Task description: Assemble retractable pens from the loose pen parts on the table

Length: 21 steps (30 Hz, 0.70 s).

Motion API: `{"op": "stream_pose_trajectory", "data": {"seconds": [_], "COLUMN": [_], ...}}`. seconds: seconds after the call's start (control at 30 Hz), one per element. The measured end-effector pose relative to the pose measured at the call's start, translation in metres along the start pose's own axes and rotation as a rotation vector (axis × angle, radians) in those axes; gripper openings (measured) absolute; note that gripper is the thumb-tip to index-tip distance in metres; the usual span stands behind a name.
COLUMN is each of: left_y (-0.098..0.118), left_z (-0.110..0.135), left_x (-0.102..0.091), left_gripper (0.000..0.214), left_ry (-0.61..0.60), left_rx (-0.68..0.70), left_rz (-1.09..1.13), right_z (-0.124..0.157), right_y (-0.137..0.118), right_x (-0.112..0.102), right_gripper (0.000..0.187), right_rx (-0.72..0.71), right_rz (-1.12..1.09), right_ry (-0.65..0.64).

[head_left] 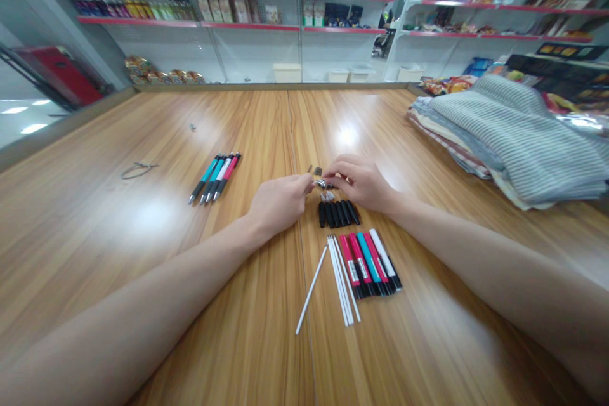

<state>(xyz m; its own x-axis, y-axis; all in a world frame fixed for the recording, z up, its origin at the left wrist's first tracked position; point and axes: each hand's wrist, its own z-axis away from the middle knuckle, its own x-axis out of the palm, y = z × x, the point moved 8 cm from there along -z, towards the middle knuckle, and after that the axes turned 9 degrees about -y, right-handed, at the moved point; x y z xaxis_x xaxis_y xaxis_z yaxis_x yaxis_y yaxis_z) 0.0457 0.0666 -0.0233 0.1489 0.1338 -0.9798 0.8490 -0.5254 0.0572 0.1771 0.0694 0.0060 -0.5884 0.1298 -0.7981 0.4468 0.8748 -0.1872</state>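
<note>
Left hand [281,199]: palm down over the bench [247,133], thumb and forefinger close together at the near-left edge of the metal tips [326,184].
Right hand [358,181]: reaches in from the other side, thumb and fingertips curled down to the same tips, so both hands meet at one small heap.
Grip: narrow on either hand; the fingertips hide so much that I can't fairly tell whether a tiny part is pinched between them.
Metal tips: just past the clear pieces [327,196], silvery, shiny and short, lying loosely together between the hands.
Black sleeves [339,214]: a tight row of matt tubes, laid side by side, probably so each lifts singly.
Barrels [369,257]: three pink, one teal, one white, glossy, their black ends all towards the wearer, perhaps to keep them facing alike.
White refills [339,284]: thin sticks left of the barrels, most bunched, one slanting apart.
Layout: parts seem grouped by kind in front of the wearer, likely for easy reach.
Whole pens [216,174]: four, slanted together left of the left hand, apparently set apart so they don't mix with the loose parts.
</note>
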Motion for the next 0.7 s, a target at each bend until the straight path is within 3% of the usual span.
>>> {"op": "stream_pose_trajectory", "data": {"seconds": [0.7], "left_y": [0.0001], "left_z": [0.0001], "left_x": [0.0013], "left_gripper": [0.026], "left_ry": [0.004], "left_rx": [0.035], "left_rz": [0.000], "right_z": [0.0021], "right_y": [0.0005], "right_x": [-0.0013], "right_gripper": [0.014], "right_rx": [-0.005], "right_rz": [0.022], "right_ry": [0.048]}}
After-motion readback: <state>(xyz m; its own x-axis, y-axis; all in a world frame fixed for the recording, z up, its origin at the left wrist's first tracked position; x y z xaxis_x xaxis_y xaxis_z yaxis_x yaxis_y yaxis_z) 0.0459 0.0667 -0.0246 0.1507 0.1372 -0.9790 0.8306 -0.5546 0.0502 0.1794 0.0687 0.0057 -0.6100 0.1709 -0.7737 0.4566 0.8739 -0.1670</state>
